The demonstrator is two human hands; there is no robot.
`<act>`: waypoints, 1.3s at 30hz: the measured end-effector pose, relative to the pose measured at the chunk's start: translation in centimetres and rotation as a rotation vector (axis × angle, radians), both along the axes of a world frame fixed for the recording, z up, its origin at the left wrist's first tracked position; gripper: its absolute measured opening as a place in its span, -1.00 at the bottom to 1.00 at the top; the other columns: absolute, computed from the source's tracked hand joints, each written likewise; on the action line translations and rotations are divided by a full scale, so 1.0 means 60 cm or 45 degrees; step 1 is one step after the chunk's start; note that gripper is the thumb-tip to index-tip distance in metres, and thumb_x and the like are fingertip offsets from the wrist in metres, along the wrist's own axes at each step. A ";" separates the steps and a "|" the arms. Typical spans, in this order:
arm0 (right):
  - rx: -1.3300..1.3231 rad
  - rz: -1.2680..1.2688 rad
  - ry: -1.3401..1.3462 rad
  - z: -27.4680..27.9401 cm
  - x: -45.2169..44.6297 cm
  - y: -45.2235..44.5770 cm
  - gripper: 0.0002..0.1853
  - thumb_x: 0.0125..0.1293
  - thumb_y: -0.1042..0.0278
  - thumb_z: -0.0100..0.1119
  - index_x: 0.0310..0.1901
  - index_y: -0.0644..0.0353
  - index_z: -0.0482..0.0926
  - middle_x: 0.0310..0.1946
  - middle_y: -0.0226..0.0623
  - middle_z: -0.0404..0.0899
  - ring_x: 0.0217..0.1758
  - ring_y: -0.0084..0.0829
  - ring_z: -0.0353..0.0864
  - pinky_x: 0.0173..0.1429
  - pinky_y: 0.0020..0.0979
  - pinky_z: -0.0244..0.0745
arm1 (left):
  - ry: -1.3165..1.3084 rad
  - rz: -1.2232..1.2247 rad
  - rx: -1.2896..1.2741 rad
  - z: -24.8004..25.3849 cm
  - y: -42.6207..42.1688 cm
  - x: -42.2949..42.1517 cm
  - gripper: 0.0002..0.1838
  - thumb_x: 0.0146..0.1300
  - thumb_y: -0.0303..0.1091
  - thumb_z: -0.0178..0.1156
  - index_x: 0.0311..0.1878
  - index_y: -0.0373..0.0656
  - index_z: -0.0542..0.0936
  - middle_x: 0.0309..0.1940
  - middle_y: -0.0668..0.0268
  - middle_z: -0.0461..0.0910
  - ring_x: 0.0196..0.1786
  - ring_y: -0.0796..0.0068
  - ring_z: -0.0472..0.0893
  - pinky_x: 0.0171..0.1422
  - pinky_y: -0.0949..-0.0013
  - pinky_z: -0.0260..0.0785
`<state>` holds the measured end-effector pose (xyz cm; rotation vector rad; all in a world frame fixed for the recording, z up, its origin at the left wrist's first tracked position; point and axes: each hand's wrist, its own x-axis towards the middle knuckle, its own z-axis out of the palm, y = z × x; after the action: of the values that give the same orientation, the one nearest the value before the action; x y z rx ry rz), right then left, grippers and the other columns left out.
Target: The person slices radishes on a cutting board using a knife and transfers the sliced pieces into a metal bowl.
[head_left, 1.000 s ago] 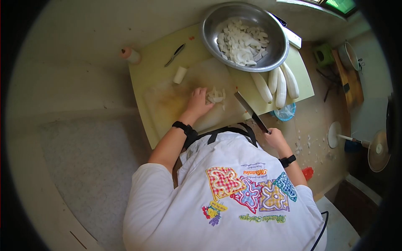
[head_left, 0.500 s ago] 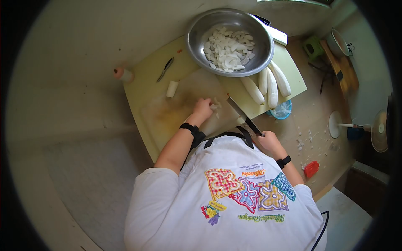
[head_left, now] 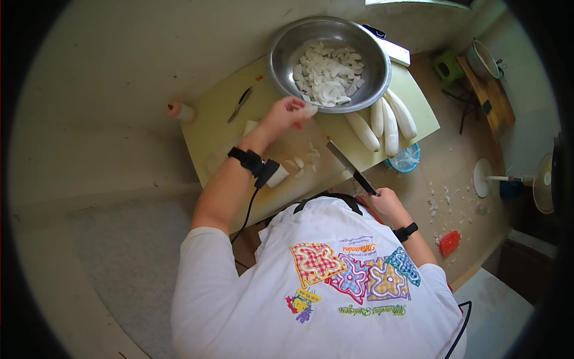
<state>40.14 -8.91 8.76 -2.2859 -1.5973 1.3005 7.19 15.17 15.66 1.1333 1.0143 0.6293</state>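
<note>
Stainless steel is gleaming along the inner wall of the wide bowl (head_left: pixel 378 70), which is sitting at the far side of the pale yellow-green table (head_left: pixel 209 99) and holding a heap of thin white slices (head_left: pixel 329 72). At its near rim, the left hand (head_left: pixel 290 113) is pinching a pale piece (head_left: pixel 310 109) between thumb and fingers; whether that piece is touching the rim, I cannot tell. Below, loose cut slices (head_left: pixel 299 162) are lying scattered on the stained cutting board (head_left: pixel 329 172). One thick white chunk (head_left: pixel 277 176) is resting just beside the left wrist's black band (head_left: pixel 246 159), while a second chunk (head_left: pixel 250 126) is showing partly behind the forearm.

Over at the board's right side, the right hand (head_left: pixel 385 200) is gripping a kitchen knife (head_left: pixel 347 161) by its black handle, its fingers closing around the grip and its blade slanting up and leftward over the board. Four long peeled white vegetables (head_left: pixel 362 131) are lying side by side between the bowl and the table's right edge. A slim dark-handled tool (head_left: pixel 240 105) is lying left of the bowl, and a pink-capped bottle (head_left: pixel 182 112) is standing near the table's left corner.
</note>
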 end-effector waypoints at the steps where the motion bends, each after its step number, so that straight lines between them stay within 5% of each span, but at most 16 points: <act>1: 0.012 0.003 -0.011 0.000 -0.001 -0.001 -0.62 0.28 0.13 0.23 -0.36 0.40 0.65 -0.56 0.11 0.57 -0.49 -0.07 0.60 -0.30 -0.16 0.48 | -0.001 -0.003 0.004 0.030 0.017 0.008 -0.55 0.08 -0.37 0.48 0.02 -0.21 0.56 -0.15 0.31 0.62 -0.18 0.52 0.64 -0.22 0.39 0.61; 2: 0.017 -0.001 -0.011 0.009 -0.004 0.002 -0.62 0.28 0.13 0.23 -0.36 0.40 0.65 -0.56 0.11 0.57 -0.49 -0.07 0.60 -0.30 -0.16 0.48 | -0.019 0.149 0.117 0.058 0.032 0.016 -0.55 0.09 -0.35 0.48 0.03 -0.23 0.57 -0.15 0.28 0.62 -0.16 0.49 0.65 -0.18 0.37 0.59; 4: -0.095 -0.021 -0.021 0.032 -0.013 0.007 -0.64 0.21 0.16 0.22 -0.26 0.38 0.71 -0.28 0.24 0.67 -0.14 0.12 0.70 0.03 -0.11 0.58 | -0.040 0.297 0.234 0.054 0.049 0.016 -0.54 0.09 -0.32 0.49 0.03 -0.25 0.57 -0.15 0.25 0.62 -0.14 0.47 0.65 -0.13 0.36 0.58; 6: -0.090 -0.007 -0.028 0.023 -0.010 0.005 -0.64 0.21 0.16 0.22 -0.26 0.37 0.71 -0.29 0.24 0.66 -0.14 0.13 0.69 0.03 -0.11 0.58 | 0.644 0.274 0.762 -0.017 0.057 -0.003 -0.62 0.15 -0.30 0.43 -0.04 -0.28 0.59 -0.16 0.18 0.62 -0.14 0.39 0.65 -0.10 0.32 0.53; 10: -0.089 -0.015 -0.030 0.024 -0.013 0.005 -0.65 0.20 0.17 0.22 -0.26 0.36 0.72 -0.30 0.25 0.65 -0.16 0.15 0.68 0.02 -0.10 0.58 | 0.674 -0.106 0.464 -0.099 -0.051 -0.036 -0.67 0.14 -0.29 0.34 -0.07 -0.24 0.59 -0.17 0.11 0.60 -0.10 0.24 0.61 0.00 0.23 0.48; 13: -0.113 -0.066 0.019 0.029 -0.016 0.007 -0.65 0.19 0.17 0.23 -0.28 0.37 0.71 -0.32 0.26 0.64 -0.18 0.15 0.68 0.01 -0.10 0.58 | 0.880 -0.372 0.570 -0.146 -0.135 -0.064 -0.66 0.16 -0.37 0.30 0.02 -0.16 0.58 -0.08 0.20 0.56 -0.13 0.33 0.60 -0.03 0.27 0.50; 15: -0.106 -0.047 0.010 0.028 -0.014 0.010 -0.65 0.19 0.17 0.23 -0.28 0.37 0.71 -0.32 0.26 0.64 -0.18 0.15 0.68 0.00 -0.10 0.58 | 1.063 -0.639 0.889 -0.153 -0.167 -0.078 -0.61 0.15 -0.42 0.26 0.09 -0.07 0.58 0.05 0.18 0.53 0.02 0.16 0.58 0.09 0.16 0.49; 19: -0.092 0.005 -0.023 0.012 -0.004 0.013 -0.65 0.19 0.17 0.24 -0.28 0.38 0.70 -0.34 0.26 0.64 -0.19 0.15 0.68 -0.02 -0.11 0.58 | 1.166 -0.722 0.817 -0.155 -0.185 -0.073 -0.57 0.15 -0.42 0.25 0.13 0.03 0.58 0.08 0.20 0.50 0.12 0.08 0.52 0.14 0.10 0.47; 29: -0.102 -0.027 -0.004 0.009 -0.011 0.009 -0.65 0.19 0.18 0.24 -0.27 0.40 0.70 -0.34 0.26 0.65 -0.19 0.12 0.70 -0.02 -0.13 0.58 | 1.270 -0.809 1.067 -0.182 -0.176 -0.072 -0.82 0.29 -0.27 0.18 -0.07 -0.01 0.58 -0.13 0.17 0.57 -0.01 0.08 0.60 0.04 0.08 0.51; 31: 0.025 -0.015 0.012 -0.005 -0.010 0.000 -0.64 0.27 0.14 0.22 -0.33 0.38 0.66 -0.57 0.07 0.58 -0.47 -0.10 0.62 -0.28 -0.16 0.49 | 1.244 -0.814 1.071 -0.186 -0.174 -0.073 -0.83 0.29 -0.26 0.18 -0.08 -0.03 0.58 -0.14 0.16 0.58 -0.01 0.08 0.60 0.03 0.08 0.51; 38: -0.013 -0.001 -0.015 0.001 -0.010 0.003 -0.62 0.30 0.12 0.23 -0.33 0.39 0.66 -0.59 0.06 0.57 -0.49 -0.12 0.60 -0.30 -0.16 0.48 | 1.254 -0.922 1.022 -0.205 -0.167 -0.061 -0.84 0.29 -0.27 0.16 -0.14 -0.10 0.55 -0.20 0.13 0.62 -0.04 0.05 0.63 0.04 0.06 0.52; 39: -0.066 -0.024 -0.020 0.010 -0.013 0.007 -0.63 0.25 0.14 0.23 -0.31 0.39 0.68 -0.46 0.15 0.61 -0.34 0.00 0.65 -0.15 -0.14 0.53 | 1.255 -0.998 1.042 -0.203 -0.165 -0.058 -0.85 0.29 -0.27 0.16 -0.16 -0.11 0.54 -0.22 0.12 0.63 -0.06 0.05 0.63 0.03 0.05 0.52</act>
<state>39.35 -8.50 9.37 -2.3408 -1.5611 1.3380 3.70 5.25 3.46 2.5293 0.9776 -0.2656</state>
